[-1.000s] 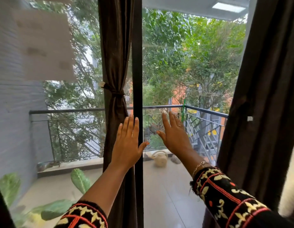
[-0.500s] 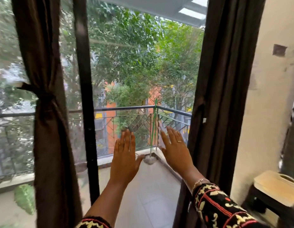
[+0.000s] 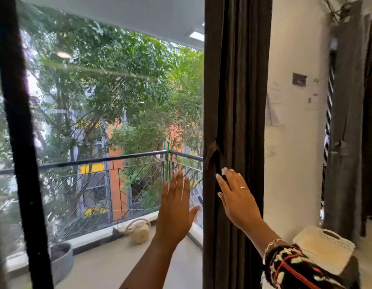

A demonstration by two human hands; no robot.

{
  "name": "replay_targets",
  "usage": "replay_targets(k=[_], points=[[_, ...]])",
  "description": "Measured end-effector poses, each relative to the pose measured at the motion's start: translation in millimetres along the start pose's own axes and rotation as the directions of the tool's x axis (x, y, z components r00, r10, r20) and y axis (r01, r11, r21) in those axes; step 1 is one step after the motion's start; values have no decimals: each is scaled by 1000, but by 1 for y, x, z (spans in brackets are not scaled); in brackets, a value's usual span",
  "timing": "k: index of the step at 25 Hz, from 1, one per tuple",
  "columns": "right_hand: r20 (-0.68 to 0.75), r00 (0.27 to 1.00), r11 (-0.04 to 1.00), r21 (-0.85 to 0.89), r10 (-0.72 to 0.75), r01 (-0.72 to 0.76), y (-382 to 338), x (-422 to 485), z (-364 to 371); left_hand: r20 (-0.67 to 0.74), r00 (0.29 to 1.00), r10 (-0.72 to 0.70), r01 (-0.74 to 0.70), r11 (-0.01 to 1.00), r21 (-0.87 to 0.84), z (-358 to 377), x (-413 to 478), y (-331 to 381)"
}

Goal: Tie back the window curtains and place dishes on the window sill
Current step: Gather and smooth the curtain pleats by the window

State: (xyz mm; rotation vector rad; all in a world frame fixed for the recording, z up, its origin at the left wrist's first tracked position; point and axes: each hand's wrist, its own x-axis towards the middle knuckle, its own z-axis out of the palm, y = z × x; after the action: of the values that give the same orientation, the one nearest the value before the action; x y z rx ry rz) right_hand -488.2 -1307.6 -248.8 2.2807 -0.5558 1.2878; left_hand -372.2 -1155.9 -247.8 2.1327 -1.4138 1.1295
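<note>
1. Hanging in loose vertical folds at the right edge of the window, the dark curtain (image 3: pixel 237 101) sits between the glass (image 3: pixel 118 122) and a white wall (image 3: pixel 293 163).
2. The right hand (image 3: pixel 237 201) is raised in front of the curtain with its fingers straight and slightly spread, holding nothing. The fingertips lie at a puckered fold (image 3: pixel 212 150) in the cloth. Whether they press on the fabric cannot be told.
3. A ring (image 3: pixel 242 187) is on one right finger, a bracelet (image 3: pixel 272 245) is at the wrist, and a patterned sleeve (image 3: pixel 295 270) covers the forearm.
4. The left hand (image 3: pixel 174 207) is held up just beside the curtain's left edge, in front of the glass. Its palm faces away, its fingers are straight and together with the thumb out, and it grips nothing.
5. A black frame bar (image 3: pixel 16 142) stands at the far left of the window.
6. Outside, a railing (image 3: pixel 97 161) edges a balcony. A pale watering can (image 3: pixel 139 228) lies by it and a grey pot (image 3: pixel 62 257) is at lower left.
7. To the right of the wall, a cream woven bag (image 3: pixel 324 247) sits low and grey cloth (image 3: pixel 343 142) hangs above it.
</note>
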Motion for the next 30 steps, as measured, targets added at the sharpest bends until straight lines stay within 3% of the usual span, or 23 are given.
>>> replay_targets(k=[8, 14, 18, 21, 25, 30], points=[[-129, 992, 995, -96, -5, -8, 69, 81, 49, -150, 985, 86, -95, 994, -54, 50, 115, 1], [-248, 967, 982, -189, -51, 3, 107, 174, 70, -329, 937, 120, -189, 964, -186, 80, 222, -5], [-291, 946, 959, -279, -140, 56, 129, 226, 73, -411, 871, 268, -307, 951, -30, 74, 282, -7], [-327, 932, 962, -264, -153, 65, 145, 264, 68, -456, 841, 289, -317, 948, 16, 64, 328, -11], [-383, 910, 975, -208, -156, 80, 164, 314, 53, -494, 833, 247, -258, 965, 49, 40, 389, -14], [-453, 887, 996, -39, -88, 79, 182, 377, 27, -546, 834, 73, -5, 992, 125, -8, 452, -38]])
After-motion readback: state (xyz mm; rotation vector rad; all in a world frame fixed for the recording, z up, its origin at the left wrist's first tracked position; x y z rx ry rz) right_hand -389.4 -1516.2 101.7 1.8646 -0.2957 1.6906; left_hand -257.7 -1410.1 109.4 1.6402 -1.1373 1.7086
